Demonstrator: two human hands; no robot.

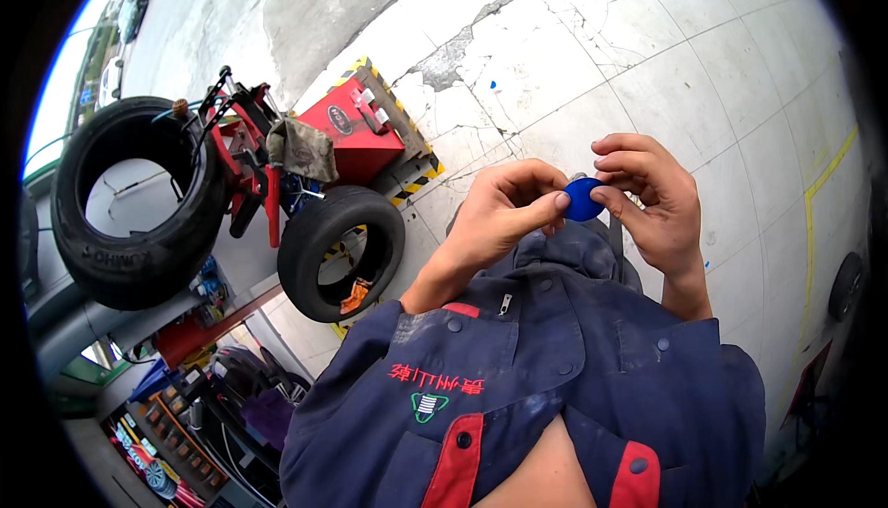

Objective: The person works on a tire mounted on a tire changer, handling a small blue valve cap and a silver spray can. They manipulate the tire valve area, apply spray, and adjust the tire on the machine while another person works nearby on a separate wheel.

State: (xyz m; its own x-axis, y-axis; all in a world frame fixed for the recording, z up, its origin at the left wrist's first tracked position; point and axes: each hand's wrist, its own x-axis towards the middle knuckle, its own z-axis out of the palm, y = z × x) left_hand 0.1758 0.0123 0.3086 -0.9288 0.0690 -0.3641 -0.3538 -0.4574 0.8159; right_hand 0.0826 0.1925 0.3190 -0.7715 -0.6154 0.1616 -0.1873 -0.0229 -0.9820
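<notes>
In front of my waist I hold up a small, round, flat blue disc (583,200). My left hand (504,207) pinches its left edge, thumb in front and fingers curled behind. The thumb of my right hand (654,198) presses on the right edge, with its index finger bent behind and the other fingers loosely curved above. A small pale, shiny bit shows at the disc's top edge between the hands; I cannot make out what it is. The back of the disc is hidden.
At left a red tyre machine (347,133) stands on a black-and-yellow striped base, a grey rag (302,150) over it. A large tyre (139,272) is at its left, another tyre (296,254) nearer me. Shelves of tools (171,434) stand lower left. Cracked pale tiles (666,73) spread ahead.
</notes>
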